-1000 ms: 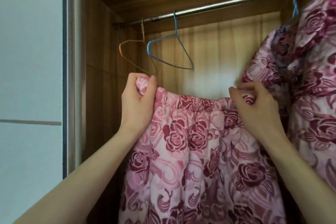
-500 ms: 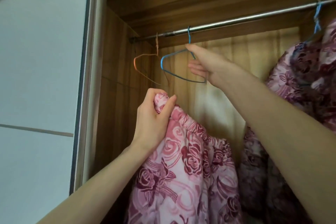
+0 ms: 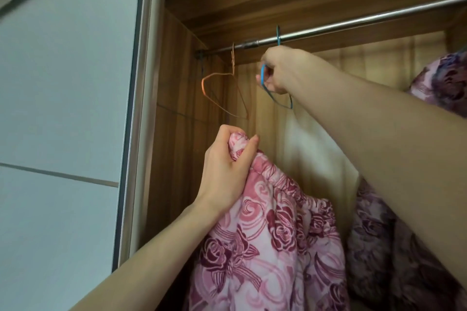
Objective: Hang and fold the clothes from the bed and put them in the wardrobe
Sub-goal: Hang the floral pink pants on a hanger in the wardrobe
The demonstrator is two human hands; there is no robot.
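The pink quilted garment with a dark red rose print is held up in the near left of the wooden wardrobe, its gathered waistband bunched in the left hand; it is judged soft, bulky and fairly light, best taken at that waistband. The thin blue wire hanger is clasped by the right hand just under the steel rail. Two hangers are counted, blue and copper-orange wire, and two rose-print garments, the second hung at the right.

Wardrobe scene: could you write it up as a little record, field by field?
left hand: grips the waistband of the floral garment
right hand: grips the blue hanger, its hook on the rail
orange hanger: empty, on the rail, left of the blue one
hung garment: floral, at far right
door: pale sliding panel at left
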